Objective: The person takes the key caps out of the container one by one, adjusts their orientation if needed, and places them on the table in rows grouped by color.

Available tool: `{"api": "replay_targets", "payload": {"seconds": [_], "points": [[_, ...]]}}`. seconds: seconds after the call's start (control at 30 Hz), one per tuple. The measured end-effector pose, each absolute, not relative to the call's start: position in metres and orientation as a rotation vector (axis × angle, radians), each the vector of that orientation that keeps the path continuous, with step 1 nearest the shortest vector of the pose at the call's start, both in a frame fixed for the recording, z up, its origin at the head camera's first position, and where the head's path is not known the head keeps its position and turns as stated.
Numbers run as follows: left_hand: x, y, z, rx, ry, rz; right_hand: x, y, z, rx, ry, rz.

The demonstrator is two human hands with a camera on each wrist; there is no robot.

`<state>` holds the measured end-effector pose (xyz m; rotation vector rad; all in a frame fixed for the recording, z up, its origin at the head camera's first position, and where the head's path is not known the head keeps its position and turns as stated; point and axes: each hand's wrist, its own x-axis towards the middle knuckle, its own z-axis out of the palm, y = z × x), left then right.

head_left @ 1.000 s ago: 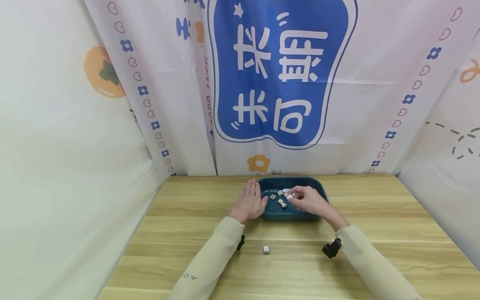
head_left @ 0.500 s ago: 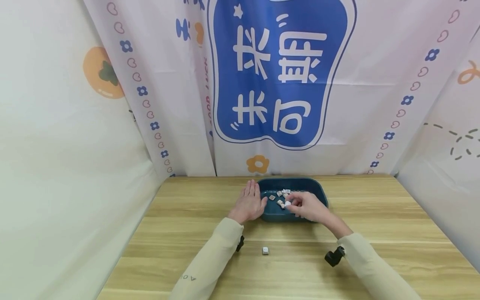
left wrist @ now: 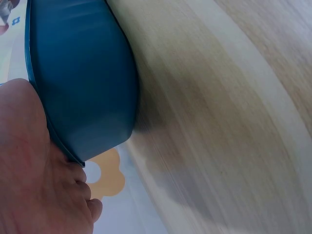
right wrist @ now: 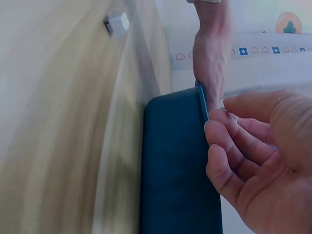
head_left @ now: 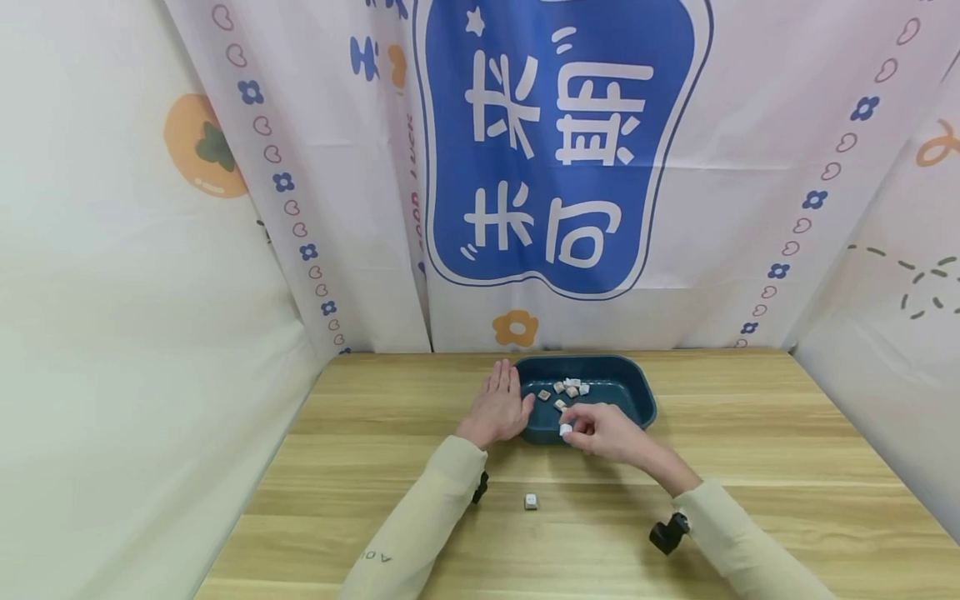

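My left hand (head_left: pixel 497 407) lies with straight fingers along the left end of a dark teal tray (head_left: pixel 637 400), its thumb at the rim. Over the tray's front rim, my right hand (head_left: pixel 609 435) pinches a small white keycap (head_left: pixel 566 430) between thumb and fingertips. In the right wrist view the fingers (right wrist: pixel 234 141) mostly hide that keycap. Behind the right hand, several small white and tan pieces (head_left: pixel 572 390) lie loose on the tray floor. Another white keycap (head_left: pixel 531 502) sits on the table in front of the tray.
The tray stands near the back edge of a wood-grain table (head_left: pixel 360 433). A printed curtain (head_left: pixel 465 317) hangs close behind it, and pale cloth walls (head_left: pixel 150 375) rise at both sides.
My right hand has moved from over the pieces inside the tray toward the front rim, carrying the pinched keycap. The left hand has stayed at the tray's left end.
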<state>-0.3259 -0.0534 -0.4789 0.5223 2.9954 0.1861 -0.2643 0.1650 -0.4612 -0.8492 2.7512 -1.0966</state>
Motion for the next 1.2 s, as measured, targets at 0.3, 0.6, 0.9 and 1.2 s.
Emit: {"api": "replay_targets", "payload": {"seconds": [0.3, 0.6, 0.9, 1.2], "points": [[-0.325, -0.054, -0.48, 0.521, 2.996, 0.175, -0.258, 0.162, -0.469, -0.847, 2.766, -1.04], [-0.326, -0.053, -0.482, 0.528, 3.01, 0.193, -0.25, 0.163, -0.478, -0.894, 2.706, -1.021], [-0.325, -0.054, -0.485, 0.52, 3.012, 0.189, -0.242, 0.157, -0.491, -0.965, 2.626, -1.0], [-0.327, -0.055, -0.483, 0.527, 3.012, 0.189, -0.236, 0.156, -0.502, -0.969, 2.635, -0.931]]}}
